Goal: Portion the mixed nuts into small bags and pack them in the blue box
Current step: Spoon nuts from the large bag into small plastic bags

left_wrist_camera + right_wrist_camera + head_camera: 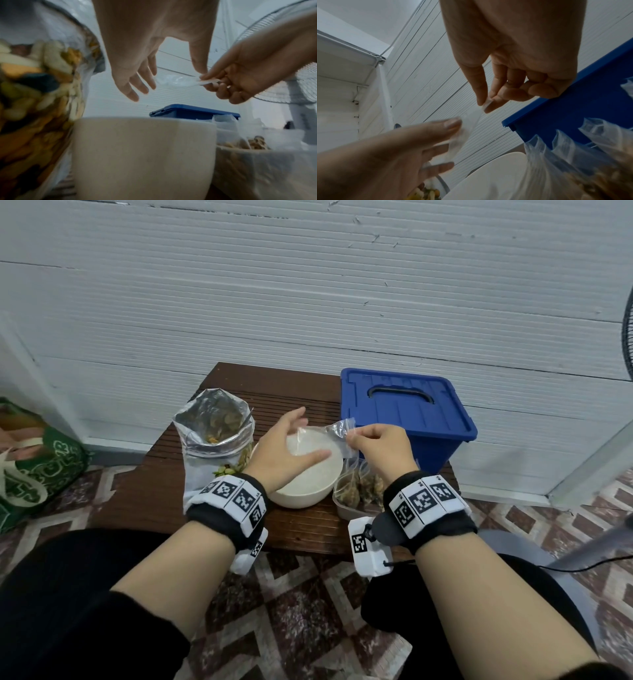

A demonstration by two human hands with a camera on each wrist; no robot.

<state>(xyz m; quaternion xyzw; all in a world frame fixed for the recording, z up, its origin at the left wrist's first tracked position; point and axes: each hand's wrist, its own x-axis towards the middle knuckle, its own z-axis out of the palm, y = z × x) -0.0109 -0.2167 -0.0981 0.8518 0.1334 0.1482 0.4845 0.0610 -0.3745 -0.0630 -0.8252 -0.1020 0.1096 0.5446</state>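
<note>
Clear plastic is what I'm working: my right hand [376, 445] pinches one edge of a small bag [337, 429] between thumb and forefinger, above the white bowl [308, 491]. My left hand [284, 450] has its fingers [132, 88] spread and straight, brushing the bag's far side. To open the mouth cleanly I'd pinch the opposite lip and peel gently. The mouth's exact state is blurred, so I'm unsure. Mixed nuts sit in the foil pouch [214, 436] at left. Filled bags [359, 489] stand in a tub just right. The blue box [407, 412] behind has its lid on, which blocks packing.
</note>
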